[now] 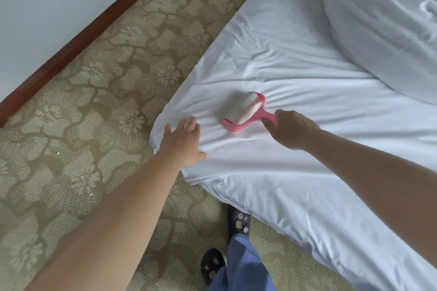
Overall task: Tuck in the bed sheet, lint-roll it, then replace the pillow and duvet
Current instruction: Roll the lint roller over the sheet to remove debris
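Right hand (pixel 292 131) grips the pink handle of the light lint roller (pixel 243 111) near the soft, wrinkly bed sheet's (pixel 295 172) corner, left hand (pixel 183 143) pressing flat, fingers spread, beside it.

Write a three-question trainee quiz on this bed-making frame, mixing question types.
1. True or false: the right hand grips the pink lint roller by its handle.
2. Which corner does the left hand rest on? A) the bed sheet corner nearest the carpet B) the pillow corner
3. Fill in: the roller's drum lies on the ____.

Key: 1 true; 2 A; 3 bed sheet.
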Tool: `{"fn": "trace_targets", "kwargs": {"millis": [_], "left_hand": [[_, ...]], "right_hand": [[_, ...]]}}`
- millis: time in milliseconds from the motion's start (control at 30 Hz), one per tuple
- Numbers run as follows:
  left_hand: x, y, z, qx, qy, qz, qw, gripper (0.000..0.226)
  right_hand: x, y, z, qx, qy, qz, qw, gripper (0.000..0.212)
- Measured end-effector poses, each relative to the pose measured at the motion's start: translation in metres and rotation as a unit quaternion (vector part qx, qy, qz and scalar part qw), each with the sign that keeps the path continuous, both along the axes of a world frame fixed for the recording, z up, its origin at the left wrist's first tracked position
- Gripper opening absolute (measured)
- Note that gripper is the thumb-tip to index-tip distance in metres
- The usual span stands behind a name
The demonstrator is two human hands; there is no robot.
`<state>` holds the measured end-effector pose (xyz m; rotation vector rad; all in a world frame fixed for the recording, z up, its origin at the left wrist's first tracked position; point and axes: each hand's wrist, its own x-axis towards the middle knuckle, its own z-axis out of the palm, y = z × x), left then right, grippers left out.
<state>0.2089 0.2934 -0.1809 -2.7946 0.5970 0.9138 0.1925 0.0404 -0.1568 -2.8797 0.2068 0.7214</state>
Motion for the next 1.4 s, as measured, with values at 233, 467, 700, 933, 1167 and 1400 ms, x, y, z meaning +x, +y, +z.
{"fn": "trace_targets", "kwargs": {"millis": [233, 467, 700, 933, 1167, 1400], "left_hand": [[0.007, 0.011, -0.011, -0.011, 0.012, 0.02, 1.0, 0.094], [0.007, 0.023, -0.014, -0.006, 0.02, 0.033, 0.999, 0.095], [-0.008, 0.009, -0.003, 0.019, 0.015, 0.014, 1.0, 0.084], [-0.042, -0.025, -0.001, 0.02, 0.016, 0.004, 1.0, 0.084], [-0.079, -0.068, 0.001, 0.011, 0.002, -0.012, 1.0, 0.081], [-0.136, -0.113, 0.006, 0.009, 0.017, -0.034, 0.999, 0.079]], "right_hand": [[0.042, 0.028, -0.014, 0.024, -0.016, -0.001, 1.0, 0.052], [0.073, 0.062, -0.017, 0.042, -0.028, 0.008, 0.999, 0.052], [0.031, 0.03, -0.007, 0.018, -0.015, 0.003, 1.0, 0.053], [-0.042, -0.018, -0.004, 0.002, 0.01, -0.032, 0.999, 0.053], [-0.089, -0.055, -0.004, -0.009, 0.005, -0.032, 0.999, 0.053], [-0.16, -0.101, 0.002, -0.02, 0.002, -0.021, 1.0, 0.054]]}}
